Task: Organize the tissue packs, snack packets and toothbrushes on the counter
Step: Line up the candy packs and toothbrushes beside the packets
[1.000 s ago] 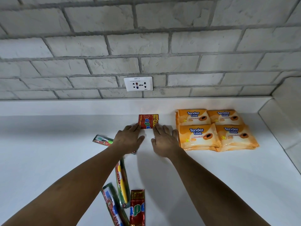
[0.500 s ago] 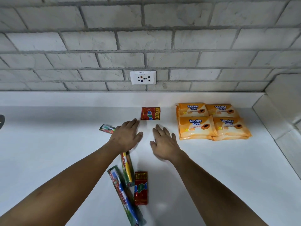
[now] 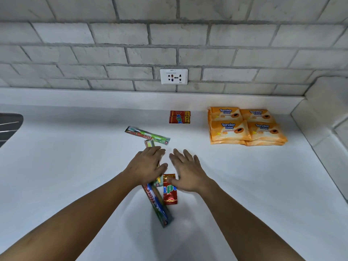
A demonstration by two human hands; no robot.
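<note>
White counter (image 3: 244, 185): both hands (image 3: 146, 167) flat, palms down, fingers spread.

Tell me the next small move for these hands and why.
Probably close the right hand on the loose red snack packet under its thumb and carry it back to the red packets by the wall. The tissue packs already sit grouped, while this packet lies apart among the toothbrushes. Both hands look open and flat.

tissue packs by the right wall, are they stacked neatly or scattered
Stacked neatly. The orange tissue packs sit in a tight two-by-two block on the counter, edges lined up, with more pack edges showing underneath the front ones.
</note>
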